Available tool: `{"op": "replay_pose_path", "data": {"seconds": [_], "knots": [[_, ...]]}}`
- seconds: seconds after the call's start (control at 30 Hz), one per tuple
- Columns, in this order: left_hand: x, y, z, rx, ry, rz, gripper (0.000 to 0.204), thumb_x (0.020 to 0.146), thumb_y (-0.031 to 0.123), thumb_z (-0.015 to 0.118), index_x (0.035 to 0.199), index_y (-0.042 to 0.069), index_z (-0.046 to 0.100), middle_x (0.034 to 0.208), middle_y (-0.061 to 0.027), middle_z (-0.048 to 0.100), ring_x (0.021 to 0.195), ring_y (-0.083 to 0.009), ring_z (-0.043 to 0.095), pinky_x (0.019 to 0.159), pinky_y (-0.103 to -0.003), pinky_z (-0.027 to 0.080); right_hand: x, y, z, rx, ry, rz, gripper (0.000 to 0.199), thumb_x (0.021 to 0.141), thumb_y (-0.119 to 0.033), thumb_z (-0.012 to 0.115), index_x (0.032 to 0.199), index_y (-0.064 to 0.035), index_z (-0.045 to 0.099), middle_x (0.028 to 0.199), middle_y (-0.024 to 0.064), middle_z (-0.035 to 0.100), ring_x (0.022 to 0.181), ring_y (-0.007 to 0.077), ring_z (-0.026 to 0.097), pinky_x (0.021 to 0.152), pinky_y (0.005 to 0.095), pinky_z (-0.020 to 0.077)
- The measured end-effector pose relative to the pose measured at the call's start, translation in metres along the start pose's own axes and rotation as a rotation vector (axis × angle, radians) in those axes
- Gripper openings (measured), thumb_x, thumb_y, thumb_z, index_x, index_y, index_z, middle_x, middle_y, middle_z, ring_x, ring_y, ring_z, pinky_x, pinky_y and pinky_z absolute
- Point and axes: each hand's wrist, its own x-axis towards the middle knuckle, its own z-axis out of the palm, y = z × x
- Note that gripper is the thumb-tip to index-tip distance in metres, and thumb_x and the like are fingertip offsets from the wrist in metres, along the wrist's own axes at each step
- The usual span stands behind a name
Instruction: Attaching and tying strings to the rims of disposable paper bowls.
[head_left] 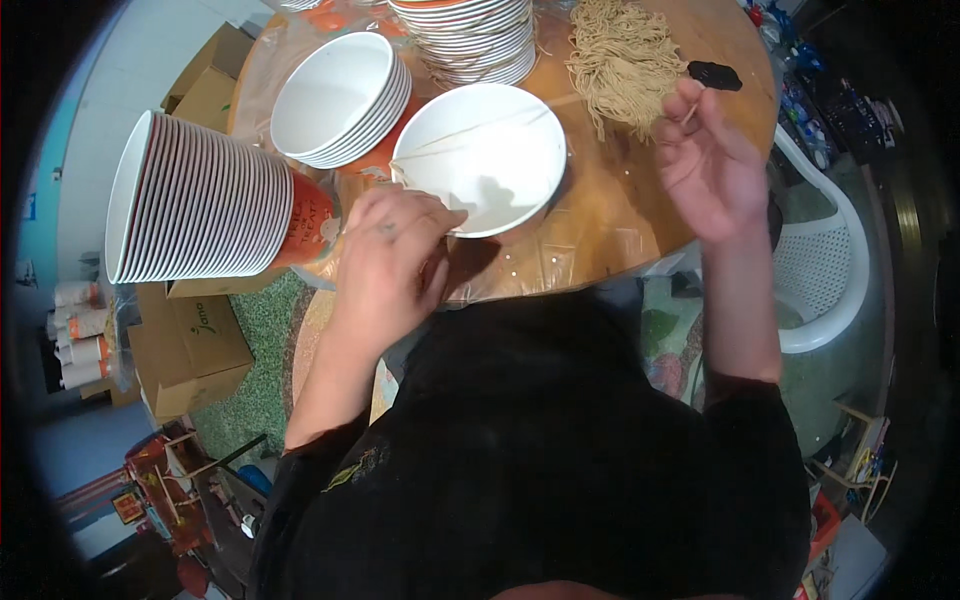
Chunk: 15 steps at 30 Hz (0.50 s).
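Observation:
A white-lined paper bucket [500, 160] stands near the table's front edge, its opening facing up. My left hand [395, 250] is closed at its near left rim, fingers curled against the edge. A thin tan string [470, 136] crosses the opening from the left rim toward the right. My right hand [712, 160] is raised palm-up at the right, its thumb and forefinger pinching what looks like the string's other end. Just beyond it lies a loose bundle of tan strings [625, 65]. A flat black piece [714, 75] is by the right fingertips.
A long stack of nested red paper buckets [205, 200] leans out at the left. Behind are a shorter stack of buckets [335, 100] and a tall one [470, 35] with strings hanging on it. A white plastic chair [825, 250] stands right; cardboard boxes [190, 340] stand left.

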Motion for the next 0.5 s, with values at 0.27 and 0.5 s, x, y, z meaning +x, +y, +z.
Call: {"op": "replay_pose_path", "data": {"seconds": [0.27, 0.5], "knots": [[0.017, 0.016, -0.008, -0.070, 0.012, -0.006, 0.041, 0.077, 0.006, 0.086, 0.117, 0.006, 0.077, 0.113, -0.0108, 0.077, 0.109, -0.0342, 0.074, 0.102, -0.052, 0.054, -0.018, 0.090, 0.023, -0.026, 0.197, -0.091, 0.039, 0.120, -0.031, 0.053, 0.139, -0.0001, 0.068, 0.143, 0.0195, 0.071, 0.136, 0.0325, 0.065, 0.120, 0.0497, 0.0471], [0.044, 0.056, 0.028, -0.190, 0.250, 0.080, 0.042, 0.083, 0.026, 0.095, 0.116, 0.006, 0.078, 0.103, -0.0081, 0.076, 0.092, -0.0300, 0.072, 0.082, -0.042, 0.054, -0.032, 0.119, 0.065, -0.186, 0.239, -0.178, 0.039, 0.118, -0.030, 0.057, 0.138, -0.0002, 0.073, 0.149, 0.0173, 0.070, 0.138, 0.0275, 0.063, 0.121, 0.0469, 0.0446]]}}
